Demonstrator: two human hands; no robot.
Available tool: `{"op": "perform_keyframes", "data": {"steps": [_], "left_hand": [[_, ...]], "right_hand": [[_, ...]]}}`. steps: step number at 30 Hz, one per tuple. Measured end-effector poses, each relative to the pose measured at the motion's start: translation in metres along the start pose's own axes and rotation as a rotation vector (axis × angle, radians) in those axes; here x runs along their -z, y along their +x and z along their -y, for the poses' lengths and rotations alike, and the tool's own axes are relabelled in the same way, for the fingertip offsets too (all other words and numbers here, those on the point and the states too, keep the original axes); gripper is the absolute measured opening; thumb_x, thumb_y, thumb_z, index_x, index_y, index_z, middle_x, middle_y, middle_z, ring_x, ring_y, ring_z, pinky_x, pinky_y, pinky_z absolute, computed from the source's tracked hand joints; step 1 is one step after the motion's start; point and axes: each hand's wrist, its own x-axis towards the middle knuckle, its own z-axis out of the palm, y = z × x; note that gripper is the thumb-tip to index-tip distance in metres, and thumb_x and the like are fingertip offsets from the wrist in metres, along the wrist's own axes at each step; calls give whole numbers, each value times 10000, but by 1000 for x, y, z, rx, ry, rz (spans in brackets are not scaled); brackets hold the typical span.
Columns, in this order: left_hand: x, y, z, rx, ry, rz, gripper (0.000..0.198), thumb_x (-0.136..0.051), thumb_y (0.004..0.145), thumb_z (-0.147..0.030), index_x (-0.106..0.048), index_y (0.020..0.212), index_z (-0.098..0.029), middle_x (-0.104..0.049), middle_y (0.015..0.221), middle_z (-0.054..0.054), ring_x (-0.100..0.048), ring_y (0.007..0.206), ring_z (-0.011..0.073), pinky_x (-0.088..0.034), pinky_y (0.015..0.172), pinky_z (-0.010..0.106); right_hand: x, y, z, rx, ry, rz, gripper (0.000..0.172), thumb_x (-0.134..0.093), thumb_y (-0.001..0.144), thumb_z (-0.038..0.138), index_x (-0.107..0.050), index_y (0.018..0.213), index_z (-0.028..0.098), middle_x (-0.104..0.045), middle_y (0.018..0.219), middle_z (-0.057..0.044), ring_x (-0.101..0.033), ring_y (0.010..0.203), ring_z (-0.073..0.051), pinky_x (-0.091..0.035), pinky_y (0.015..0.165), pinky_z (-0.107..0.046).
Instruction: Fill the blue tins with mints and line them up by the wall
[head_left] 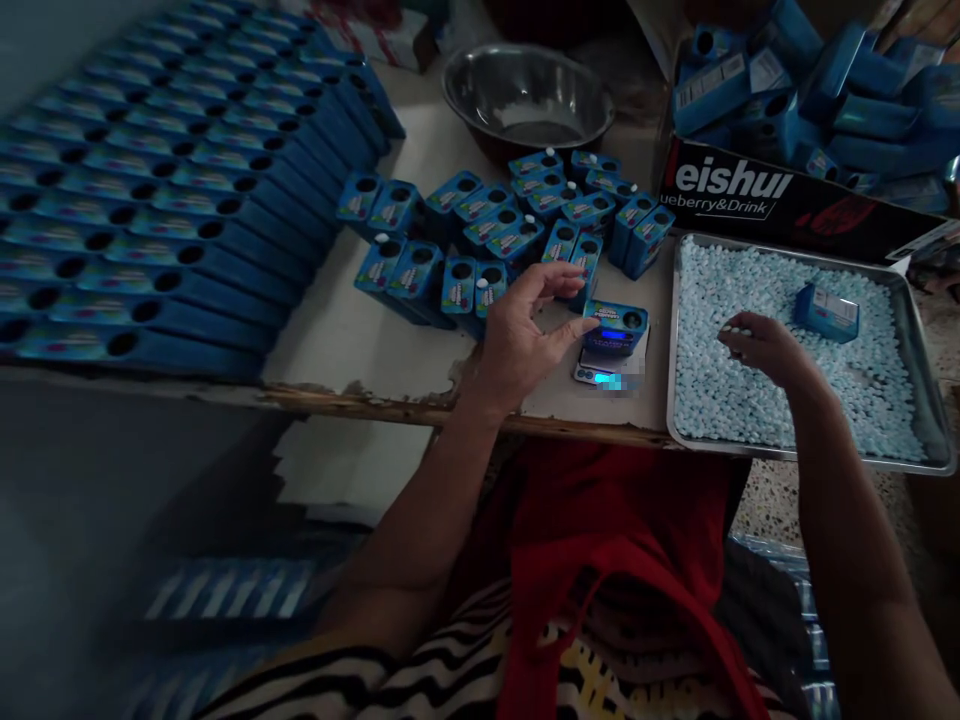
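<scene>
A small blue box (616,322) with a round dark hole in its top stands on a small digital scale (600,376) with a lit display. My left hand (525,325) is just left of that box, fingers and thumb apart. Its thumb tip reaches the box's edge; whether it touches, I cannot tell. Over a metal tray (673,350) full of pale blue and white pellets (735,400), my right hand (769,345) is closed, with a few white pellets showing at its fingertips. Another blue box (826,312) lies tipped among the pellets, right of this hand.
Several blue boxes (487,220) stand beyond my left hand, some with a white pellet on top. Long rows of such boxes (187,200) fill the left side. A steel bowl (529,95) sits at the back. A black carton (795,205) behind the tray holds jumbled boxes.
</scene>
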Motion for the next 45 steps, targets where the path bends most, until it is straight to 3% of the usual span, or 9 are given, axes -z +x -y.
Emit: {"op": "perform_keyframes", "data": {"steps": [4, 8, 17, 25, 31, 35, 39, 42, 45], "left_hand": [[-4, -1, 5, 2, -46, -13, 498, -929, 903, -493, -726, 1300, -271, -809, 1195, 52, -788, 1112, 240, -660, 1077, 442], [-2, -3, 9, 38, -61, 27, 493, -913, 902, -391, -717, 1335, -262, -795, 1220, 56, -783, 1128, 231, -652, 1099, 432], [8, -4, 9, -17, -70, 70, 446, -883, 906, -262, -725, 1321, -229, -788, 1237, 63, -780, 1163, 249, -639, 1114, 423], [4, -3, 8, -152, 181, 106, 544, -926, 867, -190, -725, 1369, -250, -777, 1316, 83, -738, 1242, 312, -589, 1125, 450], [-32, 9, 10, -88, 262, 192, 789, -1032, 767, -253, -678, 1471, -217, -739, 1456, 132, -677, 1378, 376, -544, 1195, 505], [-44, 13, -2, 20, 257, 341, 555, -941, 835, -128, -743, 1349, -196, -790, 1301, 108, -753, 1252, 327, -604, 1097, 447], [7, -11, -28, -19, 256, 284, 416, -917, 863, -139, -766, 1242, -224, -797, 1200, 81, -781, 1156, 301, -625, 1035, 416], [89, -34, -41, 19, 327, 159, 383, -918, 862, -196, -758, 1203, -264, -806, 1129, 42, -791, 1056, 277, -639, 953, 383], [182, -34, -46, 109, 538, -19, 374, -937, 820, -268, -780, 1160, -278, -819, 1061, 8, -778, 950, 260, -635, 866, 369]], "right_hand": [[0, -2, 1, -90, 266, 153, 540, -1038, 570, 518, -727, 882, 206, -643, 655, 4, -494, 530, -98, -317, 487, -228], [-2, -7, -7, -20, 326, 66, 492, -1022, 608, 477, -765, 941, 221, -755, 802, -31, -659, 708, -166, -517, 674, -302], [-1, -14, 11, 352, -662, -128, 228, -615, 946, 298, -835, 956, 238, -829, 848, -85, -738, 946, -322, -463, 993, -489], [-41, -30, 84, 370, 20, 38, 234, -794, 919, 461, -813, 975, 236, -713, 746, -17, -617, 716, -181, -476, 727, -336], [-86, -23, 117, 435, -203, 202, 162, -756, 884, 330, -873, 941, 234, -719, 695, 13, -599, 663, -159, -441, 692, -320], [-76, -20, 113, 333, 39, 154, 233, -825, 831, 390, -861, 987, 221, -769, 786, -3, -643, 725, -161, -487, 734, -312], [-72, 1, 109, 102, 449, 149, 316, -938, 643, 329, -765, 884, 217, -767, 891, -2, -615, 688, -111, -448, 642, -251], [-92, 33, 110, 102, 471, 230, 372, -955, 553, 303, -734, 837, 208, -696, 783, 25, -537, 616, -88, -390, 594, -239], [-118, 67, 113, 287, 211, 216, 356, -898, 723, 468, -818, 951, 207, -642, 677, 30, -513, 598, -118, -391, 595, -270]]}}
